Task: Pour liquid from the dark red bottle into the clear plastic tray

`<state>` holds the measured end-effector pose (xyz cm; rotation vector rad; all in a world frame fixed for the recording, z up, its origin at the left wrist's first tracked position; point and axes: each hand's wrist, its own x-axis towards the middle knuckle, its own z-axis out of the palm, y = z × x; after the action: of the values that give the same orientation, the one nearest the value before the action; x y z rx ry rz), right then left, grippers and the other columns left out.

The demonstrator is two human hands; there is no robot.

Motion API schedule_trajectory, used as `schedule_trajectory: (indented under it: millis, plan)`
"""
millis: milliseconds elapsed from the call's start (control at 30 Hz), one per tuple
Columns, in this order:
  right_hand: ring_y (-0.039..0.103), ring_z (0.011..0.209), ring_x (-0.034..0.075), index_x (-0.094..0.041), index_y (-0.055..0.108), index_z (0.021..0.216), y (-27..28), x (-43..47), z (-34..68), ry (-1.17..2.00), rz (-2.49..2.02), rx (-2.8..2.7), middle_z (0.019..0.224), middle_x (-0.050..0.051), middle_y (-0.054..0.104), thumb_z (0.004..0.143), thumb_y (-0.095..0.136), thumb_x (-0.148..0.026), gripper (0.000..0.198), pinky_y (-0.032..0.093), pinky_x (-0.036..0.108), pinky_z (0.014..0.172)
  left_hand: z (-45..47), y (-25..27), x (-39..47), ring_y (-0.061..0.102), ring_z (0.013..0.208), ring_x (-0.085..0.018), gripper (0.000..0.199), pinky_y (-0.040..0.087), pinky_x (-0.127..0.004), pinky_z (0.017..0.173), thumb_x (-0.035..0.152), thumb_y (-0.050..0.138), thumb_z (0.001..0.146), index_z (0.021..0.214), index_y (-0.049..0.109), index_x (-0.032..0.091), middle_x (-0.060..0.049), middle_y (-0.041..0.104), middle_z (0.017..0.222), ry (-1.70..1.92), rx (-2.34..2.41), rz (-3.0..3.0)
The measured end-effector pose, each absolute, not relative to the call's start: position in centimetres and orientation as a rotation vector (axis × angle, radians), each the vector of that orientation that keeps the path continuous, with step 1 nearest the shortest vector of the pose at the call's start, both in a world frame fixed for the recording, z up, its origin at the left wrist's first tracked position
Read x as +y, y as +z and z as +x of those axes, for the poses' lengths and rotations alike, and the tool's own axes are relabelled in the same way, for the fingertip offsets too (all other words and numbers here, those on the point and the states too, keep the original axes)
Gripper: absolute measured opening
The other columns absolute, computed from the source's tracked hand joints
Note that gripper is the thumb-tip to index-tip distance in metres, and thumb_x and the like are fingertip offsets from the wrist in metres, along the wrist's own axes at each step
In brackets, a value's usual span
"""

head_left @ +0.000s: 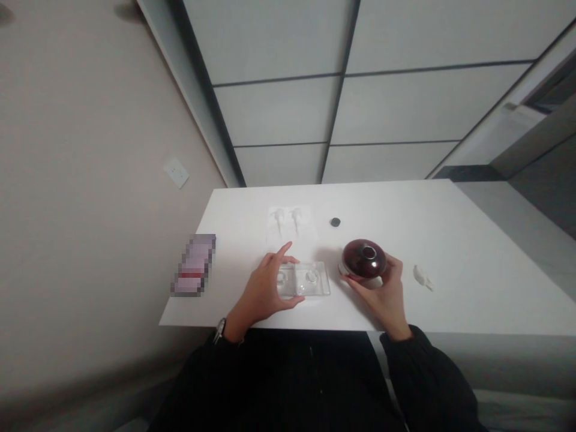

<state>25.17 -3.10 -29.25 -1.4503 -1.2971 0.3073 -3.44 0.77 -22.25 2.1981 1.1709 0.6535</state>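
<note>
Head view: left hand (269, 280) pinches clear case (311, 279), hiding one end; right hand (386, 295) grips maroon dome (363, 260); dark disc (335, 222), white piece (422, 276) nearby.

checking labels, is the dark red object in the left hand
No, the right hand holds the dark red object, while the left hand is at the clear case.

From the head, close behind a white table (477, 264), one camera faces forward and down, toward pale panels (279, 114).
</note>
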Motion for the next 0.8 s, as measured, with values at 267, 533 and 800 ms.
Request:
schedule_trajectory:
  millis: [267, 533, 800]
  plan:
    - [0.069, 0.129, 0.033, -0.024, 0.050, 0.149, -27.1, -3.5, 25.1, 0.096, -1.312, -1.578, 0.142, 0.017, 0.067, 0.089, 0.084, -0.033, 0.070, 0.060, 0.056, 0.105, -3.5, -22.5, 0.7, 0.060, 0.125, -0.031, 0.120, 0.049, -0.053, 0.114, 0.021, 0.093, 0.071, 0.164, 0.018, 0.030, -0.006, 0.068, 0.134, 0.696, 1.146, 2.193]
    - [0.064, 0.137, 0.034, -0.035, 0.039, 0.161, -25.0, -3.0, 26.7, -0.160, -1.203, -1.893, 0.150, 0.013, 0.064, 0.091, 0.077, -0.010, 0.084, 0.059, 0.063, 0.108, -3.6, -22.5, 0.6, 0.060, 0.126, -0.032, 0.120, 0.046, -0.055, 0.117, 0.022, 0.092, 0.072, 0.165, 0.016, 0.031, -0.007, 0.068, 0.136, 0.682, 1.147, 2.173]
    - [0.062, 0.141, 0.035, -0.035, 0.033, 0.166, -23.7, -2.4, 26.9, -0.270, -1.144, -2.063, 0.155, 0.013, 0.061, 0.093, 0.071, -0.003, 0.088, 0.055, 0.068, 0.113, -3.5, -22.5, 0.7, 0.061, 0.125, -0.033, 0.121, 0.049, -0.054, 0.113, 0.021, 0.093, 0.071, 0.165, 0.017, 0.032, -0.007, 0.068, 0.136, 0.690, 1.155, 2.158]
